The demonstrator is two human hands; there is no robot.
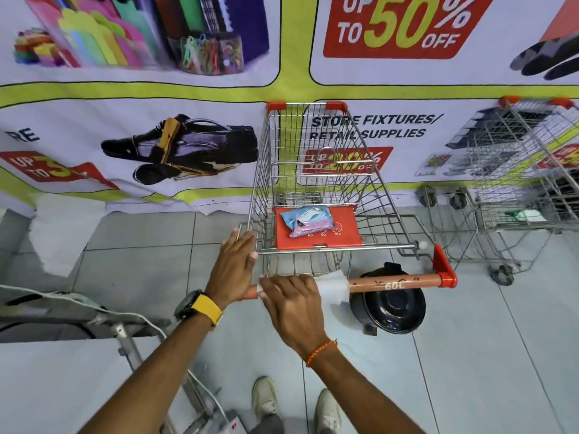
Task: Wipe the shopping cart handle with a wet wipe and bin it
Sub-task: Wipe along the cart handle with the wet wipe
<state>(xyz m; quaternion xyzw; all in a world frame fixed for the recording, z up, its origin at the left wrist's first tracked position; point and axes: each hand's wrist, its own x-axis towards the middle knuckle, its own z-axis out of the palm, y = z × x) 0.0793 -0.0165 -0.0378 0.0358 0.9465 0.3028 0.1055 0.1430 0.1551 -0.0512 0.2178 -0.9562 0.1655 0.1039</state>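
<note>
Up top on the wall banner (294, 89), a red panel (404, 26) shouts "UP TO 50% OFF". Lower down, black lettering (376, 126) reads "STORE FIXTURES/ RETAIL SUPPLIES", seen through the cart's wire. Far left, "RE" (26, 135) and a red tag (40, 167) showing "UP TO 3", the rest cut off. The cart handle (394, 285) carries "60L". The red seat flap (316, 238) says "NO NO YES".

A white wet wipe (332, 285) wraps the cart's orange handle (393, 284). A black bin (390, 303) stands below the handle.
</note>
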